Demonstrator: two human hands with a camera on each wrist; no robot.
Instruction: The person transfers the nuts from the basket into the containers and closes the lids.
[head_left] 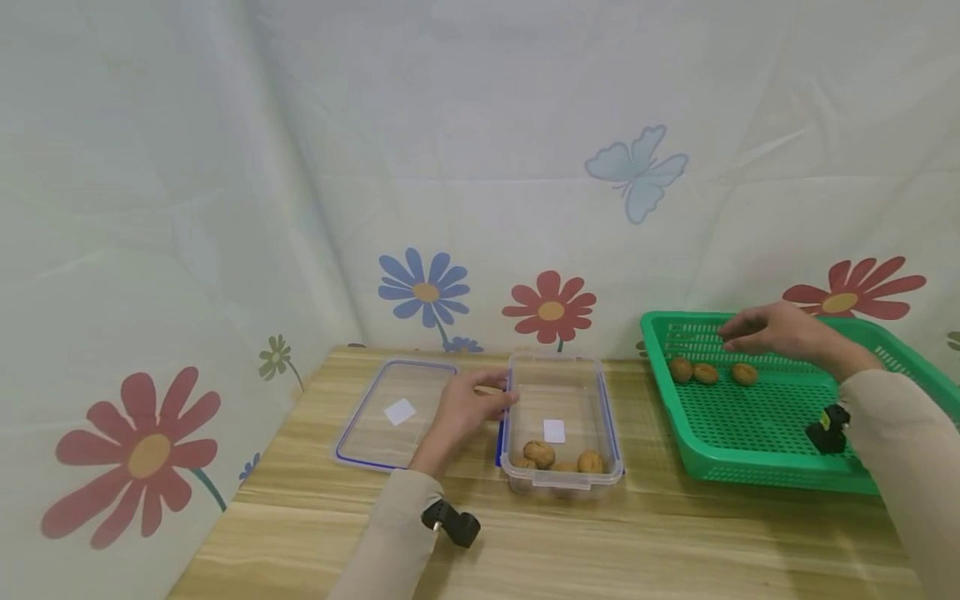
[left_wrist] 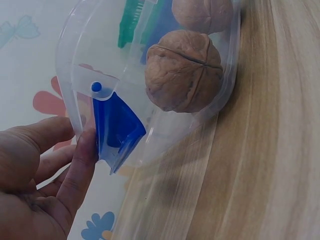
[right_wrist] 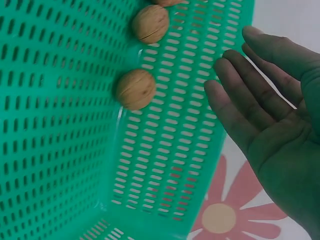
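Note:
A clear plastic container [head_left: 558,362] stands on the wooden table [head_left: 675,533] with a few walnuts [head_left: 538,453] at its near end. My left hand [head_left: 468,404] rests against its left wall. In the left wrist view the thumb [left_wrist: 82,160] touches the blue latch [left_wrist: 116,127], close to a walnut [left_wrist: 184,71] behind the clear wall. My right hand [head_left: 772,329] hovers with straight fingers, holding nothing, over the far part of a green basket [head_left: 750,433]. Three walnuts [head_left: 705,372] lie there just below the fingertips. In the right wrist view the open palm [right_wrist: 270,130] is apart from the nearest walnut [right_wrist: 136,89].
The container's flat clear lid [head_left: 375,433] with a blue seal lies on the table left of my left hand. A flowered cloth backdrop [head_left: 480,167] closes off the back and left. Black wrist cameras [head_left: 452,523] sit on both sleeves.

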